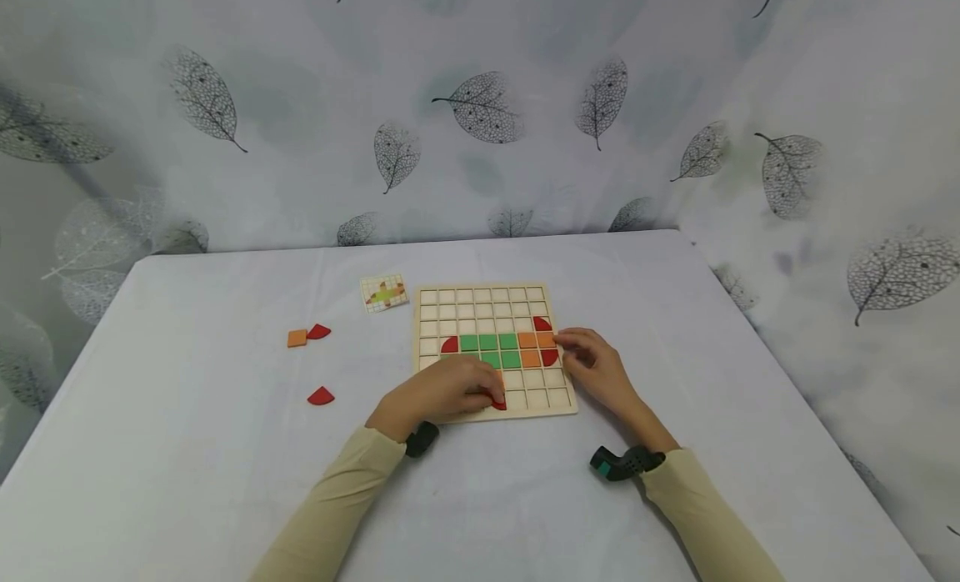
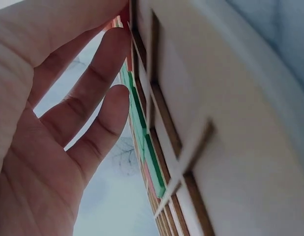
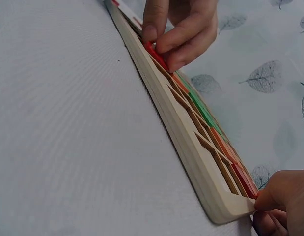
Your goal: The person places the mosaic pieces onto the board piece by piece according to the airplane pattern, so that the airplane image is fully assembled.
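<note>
A wooden grid board [image 1: 480,310] lies on the white-covered table. Green squares [image 1: 488,342] fill its middle, with orange squares [image 1: 527,340] to their right. Red quarter-circle pieces, one of them at the right side [image 1: 550,358], sit around these. My left hand [image 1: 453,388] reaches over the board's near part. Its thumb and fingertips pinch a red quarter-circle piece [image 3: 157,56] at a near-row cell, with the other fingers held apart in the left wrist view. At the board's right edge, my right hand [image 1: 597,372] grips the rim between thumb and finger.
Left of the board lie a loose orange square [image 1: 297,338], a red quarter-circle touching it [image 1: 318,332] and another red quarter-circle [image 1: 321,396] nearer me. A small pattern card [image 1: 384,293] lies by the board's far left corner. Leaf-print cloth [image 1: 480,173] hangs behind the table.
</note>
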A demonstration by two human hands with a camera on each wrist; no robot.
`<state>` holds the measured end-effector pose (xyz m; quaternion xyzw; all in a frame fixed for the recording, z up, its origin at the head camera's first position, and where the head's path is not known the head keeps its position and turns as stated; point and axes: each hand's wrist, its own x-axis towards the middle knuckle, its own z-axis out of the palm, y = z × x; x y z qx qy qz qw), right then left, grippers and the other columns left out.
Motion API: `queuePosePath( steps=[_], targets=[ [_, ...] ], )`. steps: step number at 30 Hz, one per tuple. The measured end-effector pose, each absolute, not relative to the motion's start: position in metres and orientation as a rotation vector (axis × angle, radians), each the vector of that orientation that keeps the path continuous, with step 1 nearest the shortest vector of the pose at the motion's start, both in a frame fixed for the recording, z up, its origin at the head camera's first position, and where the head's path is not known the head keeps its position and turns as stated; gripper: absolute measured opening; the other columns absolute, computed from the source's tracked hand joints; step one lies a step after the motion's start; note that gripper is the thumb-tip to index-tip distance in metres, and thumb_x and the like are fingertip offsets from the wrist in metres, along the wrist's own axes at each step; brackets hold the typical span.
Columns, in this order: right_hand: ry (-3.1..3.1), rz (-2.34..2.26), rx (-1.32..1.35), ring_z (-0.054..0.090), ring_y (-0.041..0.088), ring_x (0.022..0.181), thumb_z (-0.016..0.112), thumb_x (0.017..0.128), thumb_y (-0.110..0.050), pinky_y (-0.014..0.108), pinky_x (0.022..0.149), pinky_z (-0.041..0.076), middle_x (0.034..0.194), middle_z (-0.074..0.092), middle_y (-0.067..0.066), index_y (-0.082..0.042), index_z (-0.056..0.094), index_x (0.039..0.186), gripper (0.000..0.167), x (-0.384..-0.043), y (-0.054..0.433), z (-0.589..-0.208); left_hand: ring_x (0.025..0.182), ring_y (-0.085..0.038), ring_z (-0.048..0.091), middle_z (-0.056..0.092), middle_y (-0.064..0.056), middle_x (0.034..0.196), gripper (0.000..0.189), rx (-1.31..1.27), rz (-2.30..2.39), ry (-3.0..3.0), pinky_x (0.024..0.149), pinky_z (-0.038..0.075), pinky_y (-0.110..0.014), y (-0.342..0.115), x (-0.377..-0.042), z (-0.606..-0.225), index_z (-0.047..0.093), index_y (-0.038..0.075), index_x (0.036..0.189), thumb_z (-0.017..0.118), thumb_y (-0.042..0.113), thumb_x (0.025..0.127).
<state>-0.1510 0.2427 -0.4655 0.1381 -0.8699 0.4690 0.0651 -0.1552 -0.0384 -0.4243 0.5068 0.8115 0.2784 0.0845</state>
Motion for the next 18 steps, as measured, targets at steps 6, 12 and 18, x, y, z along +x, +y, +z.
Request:
queuePosePath(
  steps=[6,12,18],
  targets=[
    [-2.622,1.416,0.422,0.057,0.029,0.110,0.058,0.089,0.005,0.012,0.083,0.045,0.126,0.058,0.017,0.003,0.065,0.120,0.032,-0.1516,0.2425,-0.4663,0.093,-0.010,0.062,0.070,0.004,0.096,0.007,1.516,0.785,2.492,0.087,0.049,-0.025,-0.0365,-0.1536,-0.4234,0.074,0.011,0.094,0.069,0.009,0.090],
    [-2.624,1.424,0.419,0.057,0.029,0.110,0.058,0.090,0.005,0.012,0.083,0.044,0.127,0.058,0.017,0.003,0.065,0.121,0.032,-0.1522,0.2425,-0.4674,0.090,-0.010,0.062,0.070,0.004,0.095,0.008,1.500,0.790,2.538,0.085,0.050,-0.024,-0.0388,-0.1512,-0.4237,0.075,0.011,0.094,0.070,0.009,0.089],
    [-2.620,1.404,0.432,0.058,0.030,0.110,0.058,0.090,0.006,0.012,0.083,0.044,0.126,0.059,0.018,0.003,0.065,0.120,0.032,-0.1525,0.2440,-0.4670,0.091,-0.008,0.061,0.068,0.005,0.098,0.011,1.414,0.787,2.577,0.083,0.050,-0.024,-0.0448,-0.1511,-0.4254,0.074,0.013,0.098,0.067,0.009,0.090]
  ],
)
